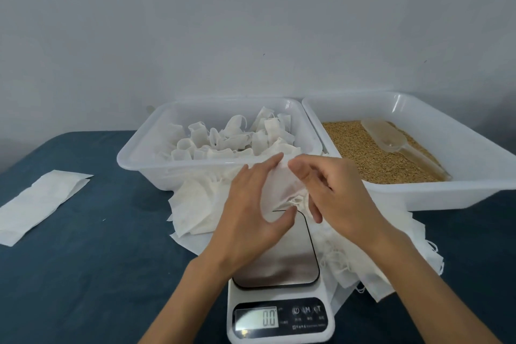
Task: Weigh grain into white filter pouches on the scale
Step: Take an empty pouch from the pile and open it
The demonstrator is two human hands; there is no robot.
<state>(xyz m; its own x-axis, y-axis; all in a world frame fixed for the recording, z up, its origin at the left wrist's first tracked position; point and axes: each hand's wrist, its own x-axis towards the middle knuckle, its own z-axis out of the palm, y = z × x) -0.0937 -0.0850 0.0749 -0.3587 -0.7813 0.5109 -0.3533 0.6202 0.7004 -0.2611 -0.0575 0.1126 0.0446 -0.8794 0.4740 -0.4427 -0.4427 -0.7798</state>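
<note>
Both hands hold one empty white filter pouch point(280, 190) above the back of the scale point(282, 268). My left hand point(252, 215) pinches its left side between thumb and fingers. My right hand point(332, 195) grips its right side by the drawstring end. The scale's steel plate is bare and its display point(269, 318) reads 0.0. Golden grain point(363, 153) fills the right white tray point(458, 190), with a clear plastic scoop point(391, 139) lying on it.
The left white tray point(139, 165) holds several filled pouches. Loose empty pouches lie heaped left point(195, 204) and right point(360, 262) of the scale. A flat white paper strip point(39, 204) lies on the blue tabletop at far left.
</note>
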